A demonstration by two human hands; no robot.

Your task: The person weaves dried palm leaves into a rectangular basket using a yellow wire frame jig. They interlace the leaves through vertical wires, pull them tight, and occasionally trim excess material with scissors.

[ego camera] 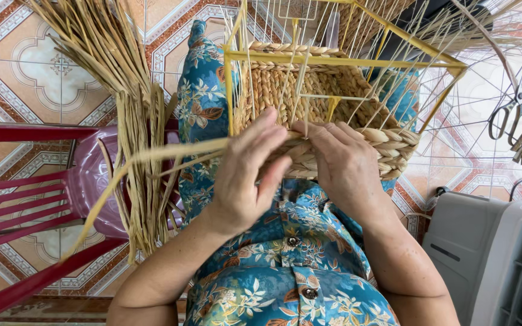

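— What do I have in frame?

— A half-woven straw basket on a yellow wire frame, resting on the lap. My left hand pinches a flat straw strand against the rim; my right hand presses fingers together on the braid.

— Around it?

— A straw bundle over a red chair, scissors at right.

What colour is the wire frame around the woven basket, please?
Yellow: the wire frame shows best in the head view.

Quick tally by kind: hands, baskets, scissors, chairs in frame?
Hands: 2, left hand and right hand, both on the woven basket
Woven basket: 1
Scissors: 1
Red chair: 1
Total: 5
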